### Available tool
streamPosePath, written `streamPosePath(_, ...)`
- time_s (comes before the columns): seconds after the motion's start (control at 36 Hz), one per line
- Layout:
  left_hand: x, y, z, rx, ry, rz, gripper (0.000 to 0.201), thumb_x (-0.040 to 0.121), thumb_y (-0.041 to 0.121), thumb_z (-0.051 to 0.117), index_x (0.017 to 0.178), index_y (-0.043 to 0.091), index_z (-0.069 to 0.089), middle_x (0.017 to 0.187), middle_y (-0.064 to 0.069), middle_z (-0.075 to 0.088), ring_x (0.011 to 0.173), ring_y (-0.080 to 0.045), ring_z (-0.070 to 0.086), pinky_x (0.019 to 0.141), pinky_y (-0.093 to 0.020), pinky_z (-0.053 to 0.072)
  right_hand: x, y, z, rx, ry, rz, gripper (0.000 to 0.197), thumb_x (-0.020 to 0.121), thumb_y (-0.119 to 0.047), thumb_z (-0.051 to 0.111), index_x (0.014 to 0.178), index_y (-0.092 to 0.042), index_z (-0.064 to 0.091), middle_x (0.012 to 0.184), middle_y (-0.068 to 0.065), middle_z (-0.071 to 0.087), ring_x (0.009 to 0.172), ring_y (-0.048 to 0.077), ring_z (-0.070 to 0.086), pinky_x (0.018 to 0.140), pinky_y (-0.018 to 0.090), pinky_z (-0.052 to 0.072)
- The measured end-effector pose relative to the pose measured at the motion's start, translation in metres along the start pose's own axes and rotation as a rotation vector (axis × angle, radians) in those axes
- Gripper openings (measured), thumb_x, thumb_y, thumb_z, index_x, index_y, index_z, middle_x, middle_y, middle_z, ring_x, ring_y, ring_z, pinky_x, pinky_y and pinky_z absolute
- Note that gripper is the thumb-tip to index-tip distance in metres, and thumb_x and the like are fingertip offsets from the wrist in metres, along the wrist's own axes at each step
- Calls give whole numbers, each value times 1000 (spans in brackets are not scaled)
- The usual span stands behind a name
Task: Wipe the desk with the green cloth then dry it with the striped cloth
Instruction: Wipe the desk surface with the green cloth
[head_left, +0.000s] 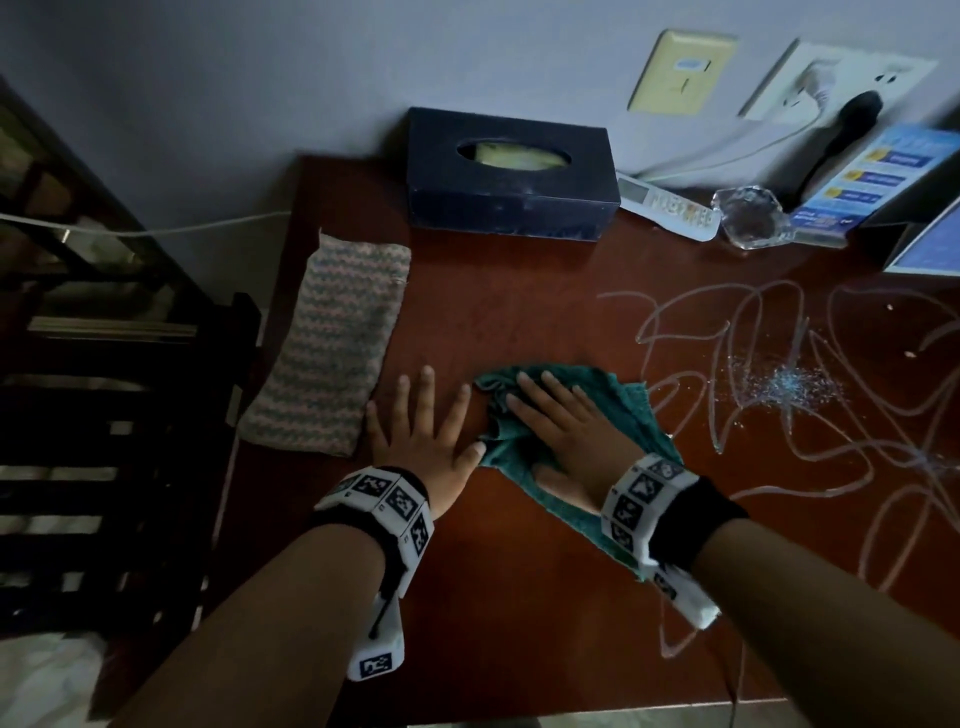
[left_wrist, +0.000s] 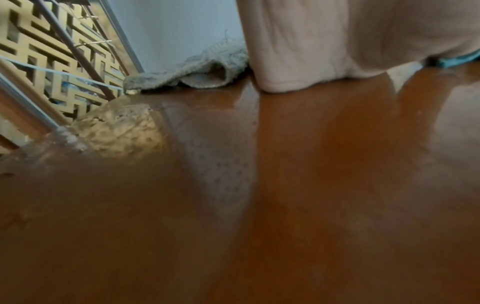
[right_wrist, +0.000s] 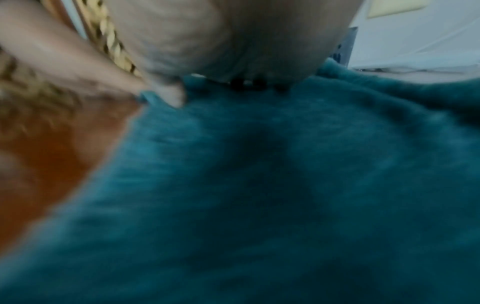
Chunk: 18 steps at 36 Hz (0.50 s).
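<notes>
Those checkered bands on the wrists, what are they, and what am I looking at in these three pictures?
No machine here: a person wears marker-patterned bands carrying a small camera on each wrist, plus one on the head. The wide picture comes from the head camera. The left hand lies flat on the bare desk; the right hand presses flat on the green cloth. The striped cloth lies untouched to the left. White squiggles mark the desk on the right. The other two pictures look along each hand, close up and blurry.

Pale wall fills the upper frame, dimly lit. Two wall plates: cream switch, white socket at upper right. Dark slatted furniture at left.
</notes>
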<state>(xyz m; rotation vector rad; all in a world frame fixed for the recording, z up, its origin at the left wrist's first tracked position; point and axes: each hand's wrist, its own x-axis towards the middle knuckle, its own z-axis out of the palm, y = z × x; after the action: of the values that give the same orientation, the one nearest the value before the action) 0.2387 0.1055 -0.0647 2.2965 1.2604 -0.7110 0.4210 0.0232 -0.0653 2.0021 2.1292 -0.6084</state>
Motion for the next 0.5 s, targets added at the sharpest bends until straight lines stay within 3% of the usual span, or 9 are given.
streamPosePath(0.08, 0, 0, -1, -5, -9, 1, 65, 94, 60, 11, 142, 38, -27, 148, -3, -40, 138, -29, -33, 110, -57, -14, 9, 14, -3, -60, -56, -19, 82, 71, -67, 14, 140, -39, -21, 150, -12, -29, 140, 15, -27, 115, 35, -13)
streamPosePath(0.19, 0, 1, -1, -10, -8, -2, 65, 93, 62, 11, 142, 39, -27, 148, -3, -40, 138, -28, -32, 110, -57, -14, 22, 21, -6, -31, -50, 53, 75, 74, -75, 7, 136, -45, -24, 148, -15, -33, 138, 12, -31, 116, 37, -13)
streamPosePath(0.31, 1, 1, -1, -16, -6, -8, 68, 91, 67, 11, 141, 40, -27, 147, -2, -41, 138, -28, -33, 110, -57, -15, 37, 21, -10, -3, -19, 163, 74, 89, -69, 25, 141, -41, -20, 145, -14, -35, 135, 11, -32, 116, 38, -13)
streamPosePath(0.5, 2, -2, 0, 43, -35, 19, 91, 79, 81, 22, 137, 39, -35, 130, -2, -54, 135, -31, -37, 107, -59, -16, 67, 28, -16, 106, 60, 314, 79, 87, -70, 30, 146, -41, -14, 154, -9, -26, 141, 18, -26, 114, 41, -13)
